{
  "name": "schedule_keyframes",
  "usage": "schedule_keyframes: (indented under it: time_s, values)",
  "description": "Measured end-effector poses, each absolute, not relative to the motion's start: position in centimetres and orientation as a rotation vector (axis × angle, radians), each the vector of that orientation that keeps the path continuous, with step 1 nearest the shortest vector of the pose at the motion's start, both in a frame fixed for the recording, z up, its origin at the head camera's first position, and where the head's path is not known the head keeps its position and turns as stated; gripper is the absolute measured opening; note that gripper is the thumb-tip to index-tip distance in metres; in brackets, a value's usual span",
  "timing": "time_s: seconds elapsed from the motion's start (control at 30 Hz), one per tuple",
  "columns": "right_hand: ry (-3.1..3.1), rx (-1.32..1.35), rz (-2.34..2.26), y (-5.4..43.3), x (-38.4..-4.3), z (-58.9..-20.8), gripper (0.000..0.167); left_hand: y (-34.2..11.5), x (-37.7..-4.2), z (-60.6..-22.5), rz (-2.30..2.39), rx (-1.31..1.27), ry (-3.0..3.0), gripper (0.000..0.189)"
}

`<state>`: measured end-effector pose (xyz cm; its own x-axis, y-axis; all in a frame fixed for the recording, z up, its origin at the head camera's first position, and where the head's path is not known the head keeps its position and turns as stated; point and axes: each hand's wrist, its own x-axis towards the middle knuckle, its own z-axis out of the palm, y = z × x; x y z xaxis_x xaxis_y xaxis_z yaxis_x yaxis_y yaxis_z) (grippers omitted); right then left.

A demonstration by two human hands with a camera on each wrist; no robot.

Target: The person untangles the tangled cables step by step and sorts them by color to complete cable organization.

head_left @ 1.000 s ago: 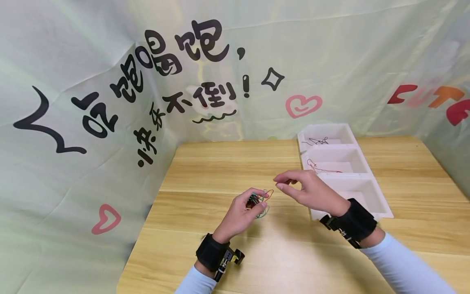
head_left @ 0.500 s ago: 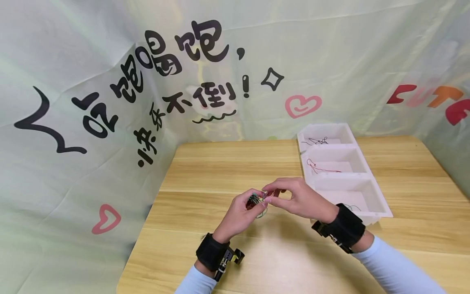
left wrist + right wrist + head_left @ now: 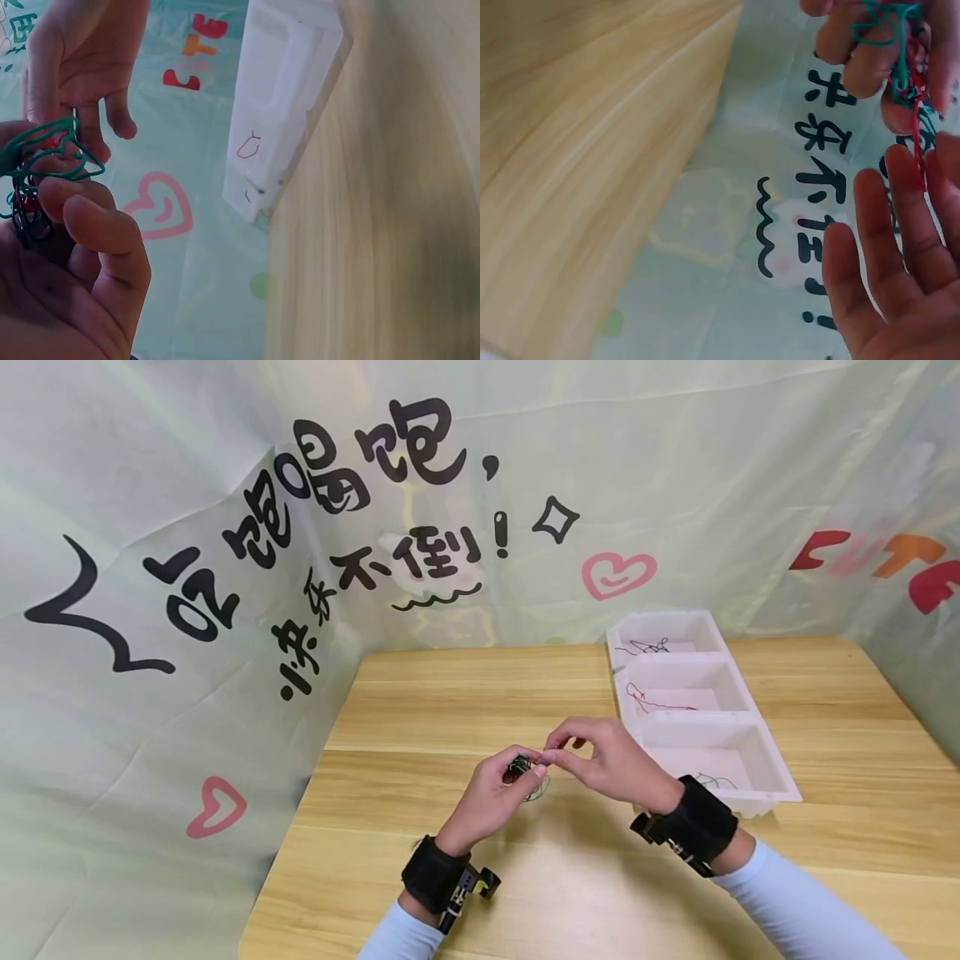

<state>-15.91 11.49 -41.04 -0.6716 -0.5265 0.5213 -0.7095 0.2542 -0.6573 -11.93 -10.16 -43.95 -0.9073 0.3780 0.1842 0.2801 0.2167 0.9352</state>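
My left hand grips a tangled bundle of thin green, black and red wires over the middle of the table. Green loops stick out past its fingertips in the left wrist view. Right beside it, thumb and index finger of my right hand pinch the end of a red wire that runs out of the bundle. The other right fingers are spread loosely in the right wrist view. Part of the bundle is hidden within the left palm.
A white three-compartment tray stands right of the hands. Black wire lies in its far compartment, red wire in the middle one and green wire in the near one. A printed curtain hangs behind the wooden table.
My right hand has come left and down from beside the tray to the bundle and now pinches a red wire there. The left hand has stayed nearly still.
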Motion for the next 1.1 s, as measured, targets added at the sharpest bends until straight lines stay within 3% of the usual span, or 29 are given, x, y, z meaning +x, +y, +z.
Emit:
schedule_keyframes:
  time_s: [0.2,0.37,0.5,0.67,1.1]
  values:
    - [-2.199,0.847,1.900,12.3,-16.2,-40.2,0.006,-10.3,-11.9,-44.0,1.781,0.626,2.391,0.025]
    - [-1.775,0.845,2.540,12.2,-15.9,-39.4,0.013,-10.2,-11.8,-43.8,1.766,0.637,2.383,0.028]
    - [-1.384,0.704,2.757,12.3,-16.5,-38.1,0.012,-10.4,-11.8,-44.2,1.739,0.628,2.392,0.028]
    - [-1.386,0.534,2.619,13.8,-17.2,-36.9,0.014,-10.9,-11.6,-44.8,1.790,0.545,2.358,0.025]
    - [-2.038,0.627,1.846,17.6,-17.3,-36.8,0.006,-11.1,-11.8,-44.7,1.833,0.554,2.317,0.023]
